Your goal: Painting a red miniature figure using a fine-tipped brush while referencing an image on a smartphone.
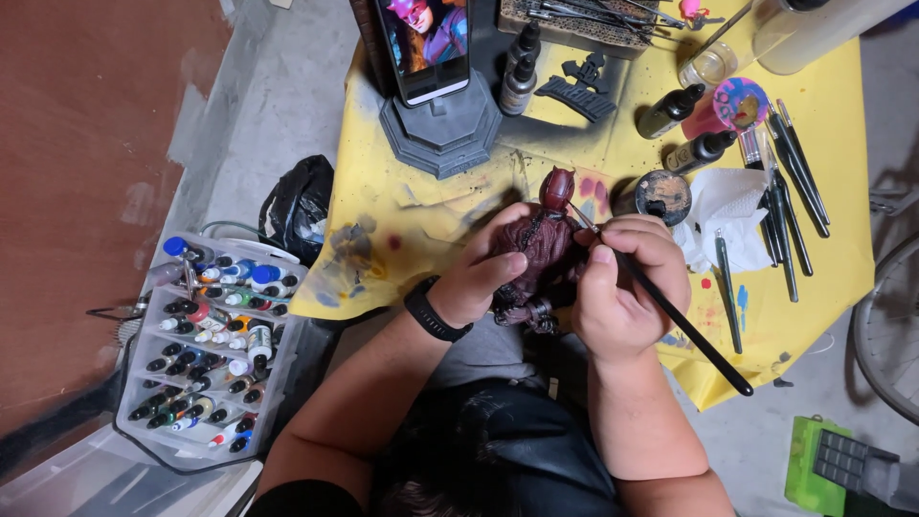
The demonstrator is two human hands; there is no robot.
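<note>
My left hand (483,273) grips a dark red figurine (546,235) around its body, holding it over the near edge of the yellow-covered table (814,239). A black band sits on that wrist. My right hand (627,282) holds a thin black paintbrush (670,311), its tip touching the figurine near the shoulder, just below the red head. The brush handle runs down to the right past my hand.
A phone (426,43) stands on a grey base (440,124) at the table's far side. Dropper bottles (684,129), a round paint palette (739,103), white tissue (732,206) and several brushes (790,191) lie at right. A clear case of paint bottles (215,345) sits on the floor at left.
</note>
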